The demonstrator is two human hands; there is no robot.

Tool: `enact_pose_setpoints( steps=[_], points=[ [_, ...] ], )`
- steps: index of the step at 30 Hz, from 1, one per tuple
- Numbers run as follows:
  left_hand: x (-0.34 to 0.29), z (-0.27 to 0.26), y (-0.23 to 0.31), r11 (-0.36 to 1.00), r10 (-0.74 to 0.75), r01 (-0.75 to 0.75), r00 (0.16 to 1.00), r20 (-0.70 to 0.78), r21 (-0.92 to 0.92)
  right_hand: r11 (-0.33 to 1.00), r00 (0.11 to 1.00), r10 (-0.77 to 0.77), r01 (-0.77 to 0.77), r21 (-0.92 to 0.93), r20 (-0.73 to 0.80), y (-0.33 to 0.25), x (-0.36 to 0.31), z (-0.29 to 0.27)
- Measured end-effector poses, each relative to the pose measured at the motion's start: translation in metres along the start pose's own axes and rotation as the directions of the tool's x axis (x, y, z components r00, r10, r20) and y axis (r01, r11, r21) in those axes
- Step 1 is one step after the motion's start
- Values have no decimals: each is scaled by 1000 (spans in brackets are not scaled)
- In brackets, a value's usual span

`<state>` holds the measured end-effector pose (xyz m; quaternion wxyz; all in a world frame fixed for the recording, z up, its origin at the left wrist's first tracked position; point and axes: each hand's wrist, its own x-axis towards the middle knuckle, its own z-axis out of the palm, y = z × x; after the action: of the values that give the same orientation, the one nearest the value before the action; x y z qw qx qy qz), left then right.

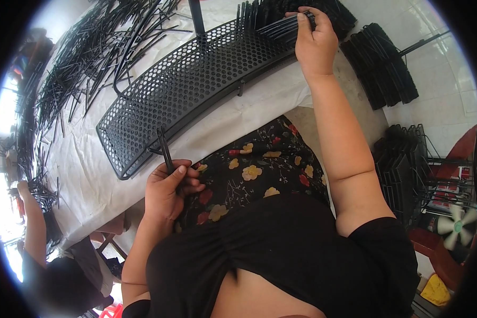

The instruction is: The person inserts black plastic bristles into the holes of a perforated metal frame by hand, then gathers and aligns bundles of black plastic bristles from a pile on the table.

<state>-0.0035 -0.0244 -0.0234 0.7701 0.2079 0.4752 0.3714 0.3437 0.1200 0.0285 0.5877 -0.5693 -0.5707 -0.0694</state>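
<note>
A worker in a black top and floral-print skirt [249,172] sat or stood, which could not be told, at a white-covered bench [270,106]. The left hand [169,185] pinched slim black strips [165,148], their lower ends hidden by the fingers, over the near edge of a perforated black panel [169,95] that lay across the bench. At the panel's right end, the right hand [318,40] closed around the ends of a black strip bundle [283,29], its count hard to make out. Beyond spread a loose strip pile [90,58]. Stacked black pieces [381,63] stood at right. A co-worker [63,281] was partly cut off at lower left; near a pale-bladed fan [455,227], black rods partly hid red-and-white printed material [445,192], its lettering too small to read.
</note>
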Motion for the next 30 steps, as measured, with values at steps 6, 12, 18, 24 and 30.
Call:
enact_pose_setpoints(
  steps=[6, 12, 18, 24, 30],
  points=[
    [3, 3, -1, 1000, -10, 10, 1000, -6, 9, 995, 998, -33, 28, 93, 50, 2, 1, 5],
    [4, 2, -1, 1000, -1, 1, 1000, 14, 17, 894, 994, 79, -102, 437, 70, 10, -2, 13],
    [3, 4, 1, 1000, 1, -1, 1000, -7, 14, 990, 999, 37, -37, 133, 8, 0, 0, 13],
    [4, 4, 3, 1000, -13, 13, 1000, 8, 3, 976, 999, -13, 2, -220, -50, -3, 12, 18],
    [4, 0, 3, 1000, -21, 21, 1000, 17, 3, 968, 1000, -25, 22, -249, -10, -9, 10, 31]
  ],
)
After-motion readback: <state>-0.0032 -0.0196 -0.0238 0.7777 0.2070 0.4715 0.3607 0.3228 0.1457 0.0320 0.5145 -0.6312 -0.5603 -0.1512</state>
